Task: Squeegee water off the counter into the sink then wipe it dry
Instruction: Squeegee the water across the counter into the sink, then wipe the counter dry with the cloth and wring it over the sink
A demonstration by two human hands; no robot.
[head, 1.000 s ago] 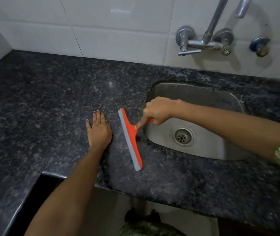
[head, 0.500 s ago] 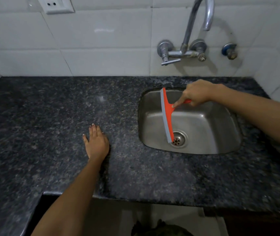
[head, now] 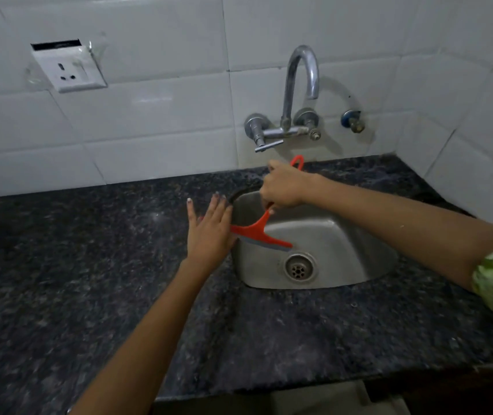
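A white-tiled wall (head: 155, 121) is shown behind a dark speckled granite counter (head: 89, 280), which fills the lower part of the view. No brand, label or legible writing can be made out on anything. A stainless steel sink (head: 344, 250) is set into the counter toward its back right corner, with a round drain strainer (head: 299, 268) at its bottom. A chrome gooseneck tap (head: 297, 94) is mounted on the wall above the sink's back edge, and a white electrical socket (head: 68, 68) is fixed to the wall at upper left. The orange squeegee (head: 261, 230) is held over the left part of the sink basin, its grey rubber blade pointing down toward the drain and its looped handle end projecting above the fist near the sink's back rim. The handle is gripped by the right hand (head: 284, 187), closed around it. The left hand (head: 210, 232) is spread flat with fingers extended at the sink's left rim, covering the blade's left end; whether it touches the blade cannot be told.
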